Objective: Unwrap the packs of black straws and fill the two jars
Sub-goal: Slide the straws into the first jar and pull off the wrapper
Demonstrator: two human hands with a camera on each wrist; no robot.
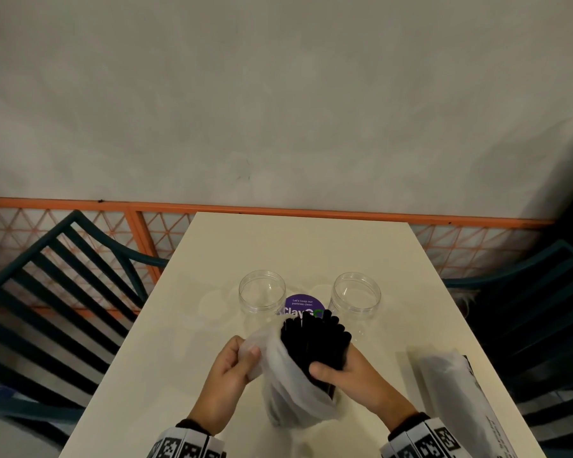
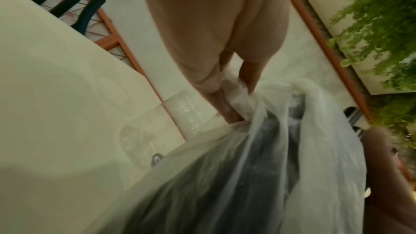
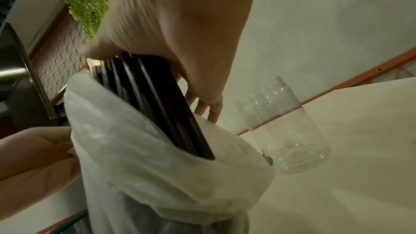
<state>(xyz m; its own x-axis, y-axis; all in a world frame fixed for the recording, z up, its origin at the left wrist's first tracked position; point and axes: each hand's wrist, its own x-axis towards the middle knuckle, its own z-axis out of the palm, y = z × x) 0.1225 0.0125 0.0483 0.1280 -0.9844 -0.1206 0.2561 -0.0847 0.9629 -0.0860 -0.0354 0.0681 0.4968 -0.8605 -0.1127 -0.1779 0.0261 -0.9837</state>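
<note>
Straws [image 1: 315, 342] were halfway out of their wrapper when I looked over, a fat black bundle poking up toward the far side of the cream table [image 1: 278, 246]. The right hand [image 1: 348, 375] had its fingers and thumb wrapped round the bundle, gripping it just above where the plastic had been pushed down. The left hand [image 1: 232, 365] was pinching the loose top edge of the translucent white wrapper [image 1: 288, 388], thumb on the outside, holding it off to the side of the straws. From the right wrist view you could see the dark straws [image 3: 157, 106] sliding out of the crumpled bag mouth [image 3: 139, 149], tilted, with the palm clamped on top.

Both clear jars stood open and had nothing in them, just past the hands: left jar [image 1: 262, 294] and right jar [image 1: 357, 297], with a round purple sticker [image 1: 303, 305] on the tabletop between them. The straw tips overlapped the sticker's near edge in the head view.

Second pack [image 1: 457, 398], wrapper not yet opened, lay on the table near the right forearm, running toward the near right corner. Dark slatted chairs [image 1: 63, 276] sat either side of the table, with an orange lattice rail [image 1: 166, 226] and a plain wall behind. Both wrists wore bands with black and white square codes [image 1: 186, 447].
</note>
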